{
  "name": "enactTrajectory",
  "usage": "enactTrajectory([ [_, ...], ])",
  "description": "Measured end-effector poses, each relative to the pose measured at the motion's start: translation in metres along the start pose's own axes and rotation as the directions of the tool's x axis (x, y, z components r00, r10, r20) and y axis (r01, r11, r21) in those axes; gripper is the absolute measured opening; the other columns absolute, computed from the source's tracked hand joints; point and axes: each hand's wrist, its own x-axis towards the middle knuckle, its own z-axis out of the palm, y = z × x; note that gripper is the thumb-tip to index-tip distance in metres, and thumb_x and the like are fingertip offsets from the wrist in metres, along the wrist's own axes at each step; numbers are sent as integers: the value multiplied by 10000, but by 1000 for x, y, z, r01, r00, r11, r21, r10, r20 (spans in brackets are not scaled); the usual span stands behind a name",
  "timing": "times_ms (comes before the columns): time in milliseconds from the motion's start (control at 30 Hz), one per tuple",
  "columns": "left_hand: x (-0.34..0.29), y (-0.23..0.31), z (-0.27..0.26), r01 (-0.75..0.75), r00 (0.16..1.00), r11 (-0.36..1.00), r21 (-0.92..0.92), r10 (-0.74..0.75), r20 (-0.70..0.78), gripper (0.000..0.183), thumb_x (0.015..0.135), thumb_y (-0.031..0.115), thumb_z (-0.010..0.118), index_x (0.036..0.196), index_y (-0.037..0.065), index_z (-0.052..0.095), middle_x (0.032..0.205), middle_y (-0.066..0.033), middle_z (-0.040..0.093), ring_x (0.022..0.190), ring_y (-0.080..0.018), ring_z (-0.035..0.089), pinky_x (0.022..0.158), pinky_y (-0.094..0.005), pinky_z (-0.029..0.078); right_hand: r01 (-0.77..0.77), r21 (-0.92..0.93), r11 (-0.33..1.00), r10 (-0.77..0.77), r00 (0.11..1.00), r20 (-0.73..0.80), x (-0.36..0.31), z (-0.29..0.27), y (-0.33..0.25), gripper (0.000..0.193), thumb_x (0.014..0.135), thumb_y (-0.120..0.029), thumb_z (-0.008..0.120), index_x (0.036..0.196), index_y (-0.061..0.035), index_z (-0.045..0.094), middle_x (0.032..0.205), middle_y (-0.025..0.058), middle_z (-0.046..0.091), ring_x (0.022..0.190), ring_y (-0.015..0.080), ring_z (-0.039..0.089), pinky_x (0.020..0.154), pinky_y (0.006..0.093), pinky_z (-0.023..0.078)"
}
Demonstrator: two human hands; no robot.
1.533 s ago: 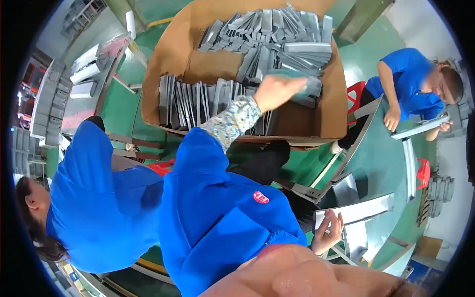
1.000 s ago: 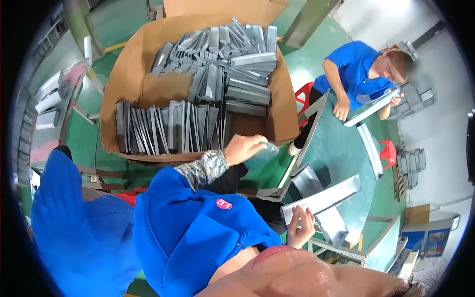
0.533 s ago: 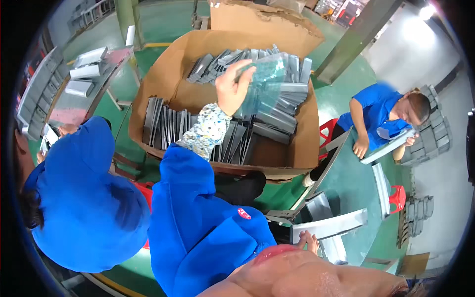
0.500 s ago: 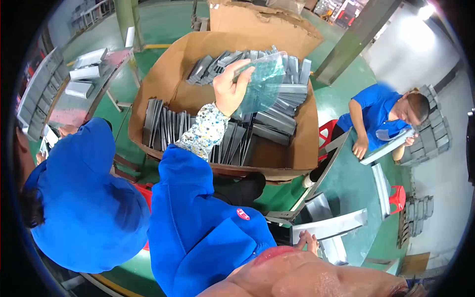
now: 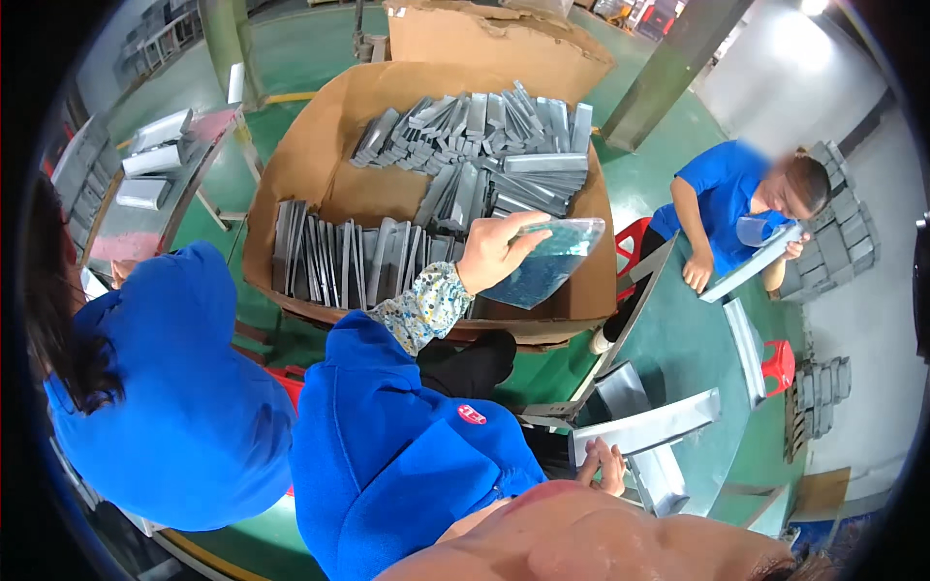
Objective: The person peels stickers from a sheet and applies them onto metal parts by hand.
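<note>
My left hand (image 5: 497,254) is raised over the near right part of a large cardboard bin, pinching one edge of a see-through blue-green sheet (image 5: 554,263) between thumb and fingers. A floral cuff covers that wrist. Low in the picture, my right hand (image 5: 605,469) has its fingers against the near edge of a long grey metal profile (image 5: 651,424), close to its left end; the palm is partly hidden. This profile lies slanted above two other metal pieces, one (image 5: 623,389) behind it and one (image 5: 660,478) in front, on the green tabletop.
The cardboard bin (image 5: 320,126) holds many metal profiles (image 5: 475,126) in rows. A co-worker (image 5: 727,198) across the green table (image 5: 693,358) handles another profile; a second co-worker (image 5: 174,387) sits close at my left. A red stool (image 5: 778,366) and stacked parts (image 5: 823,397) stand right.
My left hand has come down and to the right with the see-through sheet, now tilted flatter over the bin's near right part. My right hand and its profile have hardly moved.
</note>
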Motion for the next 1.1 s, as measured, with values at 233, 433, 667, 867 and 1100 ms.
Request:
enactTrajectory([
  [233, 11, 18, 11, -308, 950, 951, -37, 309, 51, 264, 750, 93, 741, 983, 9, 650, 713, -117, 660, 526, -238, 616, 474, -300, 466, -19, 47, 999, 19, 1000, 4, -5, -3, 6, 141, 837, 9, 566, 943, -8, 657, 737, 92, 662, 687, 250, 620, 921, 436, 433],
  [433, 19, 32, 10, -440, 892, 896, -62, 444, 83, 293, 709, 82, 768, 961, 7, 640, 755, -106, 673, 470, -196, 568, 430, -296, 430, -38, 20, 999, 37, 999, 17, -1, -5, -6, 134, 832, 14, 569, 932, -10, 655, 747, 93, 666, 687, 252, 624, 916, 430, 440],
  [667, 27, 20, 4, -265, 934, 964, 28, 249, 255, 279, 725, 171, 769, 963, 68, 665, 798, -122, 675, 624, -271, 637, 546, -317, 497, -59, -9, 998, 60, 995, 81, 6, -7, -9, 166, 818, 51, 547, 933, -9, 650, 791, 103, 682, 731, 249, 641, 924, 424, 437],
  [867, 86, -130, -66, -71, 972, 846, 528, -61, 229, 269, 850, 276, 633, 1022, 70, 633, 939, -154, 660, 759, -353, 643, 679, -363, 520, -93, 12, 996, 91, 991, 103, -12, -14, 0, 160, 826, 40, 557, 948, -5, 650, 784, 107, 680, 736, 257, 642, 930, 424, 431],
  [1100, 198, 22, -116, -309, 695, 843, 440, 516, -501, 126, 826, 31, 654, 922, -31, 601, 703, -71, 613, 526, -80, 534, 428, -228, 369, -46, 49, 998, 41, 994, 100, 5, -8, -13, 180, 811, 46, 547, 948, -3, 653, 775, 106, 672, 733, 256, 637, 929, 430, 431],
])
